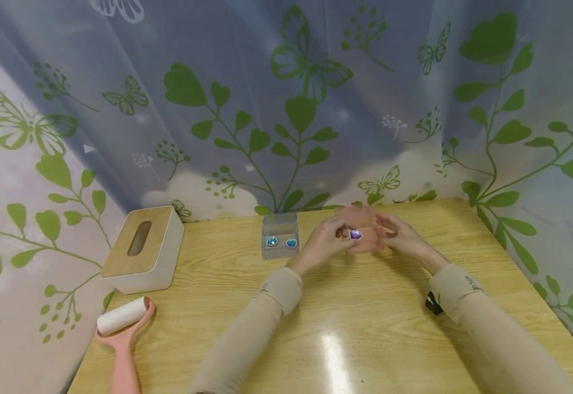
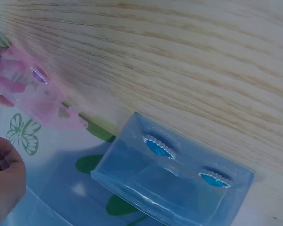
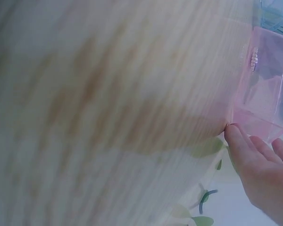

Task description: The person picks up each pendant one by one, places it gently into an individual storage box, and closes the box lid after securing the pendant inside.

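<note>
Right hand (image 1: 406, 241) grips the pink box (image 1: 369, 242), one purple gem (image 1: 356, 235) showing; left hand (image 1: 322, 243) curls beside it, hold unclear. Left of both, the blue box (image 1: 280, 253) has two blue gems (image 1: 272, 241): partway, I'd judge.

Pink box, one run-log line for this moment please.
pink box: purple gem on it | right hand: touches its right side | left hand: at its left, contact unclear | blue box: further left, two blue gems
</note>
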Tool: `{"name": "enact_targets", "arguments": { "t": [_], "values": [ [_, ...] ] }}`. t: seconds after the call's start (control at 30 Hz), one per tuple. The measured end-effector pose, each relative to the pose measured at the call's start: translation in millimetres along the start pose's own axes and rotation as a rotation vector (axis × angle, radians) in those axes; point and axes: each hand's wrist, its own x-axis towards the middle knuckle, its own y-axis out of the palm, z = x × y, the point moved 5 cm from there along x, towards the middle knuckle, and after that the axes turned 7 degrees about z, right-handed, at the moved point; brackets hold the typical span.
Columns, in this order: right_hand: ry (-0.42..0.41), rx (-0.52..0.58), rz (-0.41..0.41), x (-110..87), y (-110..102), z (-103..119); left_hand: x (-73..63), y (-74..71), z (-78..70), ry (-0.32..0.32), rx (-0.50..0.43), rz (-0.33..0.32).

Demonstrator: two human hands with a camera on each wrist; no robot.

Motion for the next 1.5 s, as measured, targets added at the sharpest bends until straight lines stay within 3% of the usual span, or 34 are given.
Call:
{"name": "enact_targets", "arguments": {
  "t": [0.5,0.73,1.03,1.3,1.5],
  "values": [
    [-0.007,-0.004,0.004,-0.9,0.4,1.2,23.3,16.1,1.1,-0.030,0.082,-0.010],
    [0.001,0.009,0.019,-2.7,-0.4,0.2,33.1,22.0,-1.3,-0.027,0.068,-0.022],
    [-0.017,0.009,0.025,-1.6,0.5,1.7,37.5,25.8,2.5,-0.147,0.167,-0.005],
    [-0.027,-0.010,0.015,-1.3,0.6,4.1,45.3,31.4,4.9,-0.162,0.148,-0.016],
    [-0.037,0.011,0.030,-0.9,-0.4,1.1,50.1,40.2,5.6,-0.174,0.159,0.011]
  ]
}}
